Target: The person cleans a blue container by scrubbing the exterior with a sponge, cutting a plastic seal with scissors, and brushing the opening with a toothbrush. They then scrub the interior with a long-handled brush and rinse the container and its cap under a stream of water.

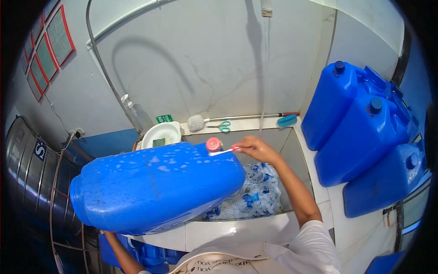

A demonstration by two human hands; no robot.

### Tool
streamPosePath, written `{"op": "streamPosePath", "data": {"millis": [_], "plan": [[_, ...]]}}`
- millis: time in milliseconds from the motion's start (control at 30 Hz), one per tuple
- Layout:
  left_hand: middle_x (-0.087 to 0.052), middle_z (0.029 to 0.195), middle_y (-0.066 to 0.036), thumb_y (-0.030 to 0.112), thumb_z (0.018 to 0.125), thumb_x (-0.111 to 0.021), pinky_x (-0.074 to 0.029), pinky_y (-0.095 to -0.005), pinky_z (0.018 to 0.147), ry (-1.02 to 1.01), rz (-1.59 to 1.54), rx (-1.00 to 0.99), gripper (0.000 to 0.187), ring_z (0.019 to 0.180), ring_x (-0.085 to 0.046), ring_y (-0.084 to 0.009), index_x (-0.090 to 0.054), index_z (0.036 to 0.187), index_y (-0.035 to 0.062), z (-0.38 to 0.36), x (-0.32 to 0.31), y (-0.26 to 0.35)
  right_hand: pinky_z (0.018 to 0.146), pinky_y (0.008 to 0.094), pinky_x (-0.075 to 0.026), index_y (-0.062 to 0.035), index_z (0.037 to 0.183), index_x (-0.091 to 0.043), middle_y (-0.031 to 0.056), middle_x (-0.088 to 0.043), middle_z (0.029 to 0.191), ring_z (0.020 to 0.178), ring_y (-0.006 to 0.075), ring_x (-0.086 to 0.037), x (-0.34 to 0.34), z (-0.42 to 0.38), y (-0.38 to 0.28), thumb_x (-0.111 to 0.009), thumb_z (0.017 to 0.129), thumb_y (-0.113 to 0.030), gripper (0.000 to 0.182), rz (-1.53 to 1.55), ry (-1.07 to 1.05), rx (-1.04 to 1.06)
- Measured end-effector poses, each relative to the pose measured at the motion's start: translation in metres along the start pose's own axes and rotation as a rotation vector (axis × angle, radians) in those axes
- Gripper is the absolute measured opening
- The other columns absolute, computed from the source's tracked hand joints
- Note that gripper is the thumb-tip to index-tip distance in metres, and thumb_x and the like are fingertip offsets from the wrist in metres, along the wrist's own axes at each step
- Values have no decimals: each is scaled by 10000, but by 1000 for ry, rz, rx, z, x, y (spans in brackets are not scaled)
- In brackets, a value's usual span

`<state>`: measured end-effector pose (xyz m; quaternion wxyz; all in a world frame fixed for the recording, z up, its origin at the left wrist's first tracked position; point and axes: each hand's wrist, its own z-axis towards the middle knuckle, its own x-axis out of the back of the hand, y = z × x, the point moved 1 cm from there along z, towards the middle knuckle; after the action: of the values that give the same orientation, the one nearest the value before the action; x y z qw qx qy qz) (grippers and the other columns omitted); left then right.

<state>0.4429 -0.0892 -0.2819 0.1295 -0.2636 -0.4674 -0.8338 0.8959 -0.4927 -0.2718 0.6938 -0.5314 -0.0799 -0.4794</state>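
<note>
A large blue water jug lies on its side across the sink's front edge, its wet surface dotted with droplets and pale patches. Near its right end sits a pinkish-red tap cap. My right hand is closed around the pink handle of a toothbrush, whose white head is at the jug just below that cap. Under the jug's left end, my left hand holds it from below; most of its fingers are hidden.
Water falls from a pipe into the sink, which holds clear plastic pieces. Behind are a white basin, scissors, a long-handled brush and a blue brush. Blue jugs stand right; a steel tank left.
</note>
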Motion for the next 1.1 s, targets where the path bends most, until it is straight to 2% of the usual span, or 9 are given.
{"op": "streamPosePath", "data": {"millis": [133, 267, 467, 567, 767, 833, 867, 933, 1100], "plan": [[-600, 660, -81, 217, 692, -605, -449, -315, 539, -7, 26, -9, 345, 568, -594, -216, -576, 944, -15, -4, -2, 4, 684, 324, -396, -118, 1081, -647, 83, -516, 705, 709, 202, -477, -10, 4, 10, -580, 854, -197, 249, 215, 6, -26], [-601, 662, -81, 217, 692, -605, -450, -314, 539, 0, 61, -12, 348, 569, -595, -216, -576, 949, -16, -21, -4, 10, 716, 314, -434, -93, 1078, -648, 91, -579, 807, 766, 214, -549, 20, -42, 157, -582, 829, -131, 261, 3, 57, -269], [-602, 664, -80, 217, 693, -604, -450, -314, 540, -8, 91, 8, 354, 570, -595, -215, -575, 957, -17, -62, -24, 27, 722, 423, -449, -47, 867, -640, 179, -589, 823, 818, 361, -559, 47, -3, 205, -537, 694, -8, 204, -563, 294, -140], [-602, 664, -80, 217, 694, -604, -451, -313, 541, -14, 107, -50, 356, 570, -595, -215, -575, 961, -17, -85, -37, 30, 726, 425, -451, -10, 829, -590, 209, -588, 869, 866, 379, -556, 23, 25, 225, -555, 684, -25, 149, -643, 102, -371], [-603, 666, -79, 217, 695, -603, -451, -313, 541, -120, 842, -1072, 361, 571, -596, -214, -575, 968, -18, -103, -82, 46, 962, 441, -353, -41, 1005, -584, 120, -592, 1014, 1004, 283, -537, 80, -29, 255, -513, 757, -73, 260, -1111, 521, -393], [-615, 744, -44, 202, 747, -644, -460, -279, 476, 456, 57, 34, 355, 544, -566, -146, -547, 1013, -12, -113, -135, 123, 998, 455, -320, -43, 989, -588, 110, -589, 1035, 1031, 269, -531, 97, -51, 257, -505, 777, -98, 234, -1159, 538, -506], [-615, 744, -44, 202, 747, -644, -460, -279, 476, 447, 46, 37, 355, 544, -566, -146, -547, 1013, -12, -115, -124, 122, 975, 434, -337, -50, 1006, -583, 118, -576, 1073, 1067, 274, -513, 111, -55, 246, -514, 778, -118, 248, -1120, 316, -642], [-573, 684, -56, 170, 678, -698, -392, -247, 414, -399, -557, 324, 428, 454, -517, -142, -505, 1014, -12, -114, -100, 118, 912, 418, -386, -54, 1056, -571, 112, -583, 1098, 1078, 304, -516, 129, -60, 217, -484, 838, -156, 256, -1108, 75, -700], [-504, 535, -31, 162, 708, -677, -334, -243, 343, -378, -593, 269, 234, 357, -435, -123, -502, 818, 51, -116, -114, 124, 825, 377, -443, 17, 1041, -564, 142, -621, 1027, 952, 296, -582, 127, -27, 182, -456, 912, -301, 359, -365, 548, -529]]}}
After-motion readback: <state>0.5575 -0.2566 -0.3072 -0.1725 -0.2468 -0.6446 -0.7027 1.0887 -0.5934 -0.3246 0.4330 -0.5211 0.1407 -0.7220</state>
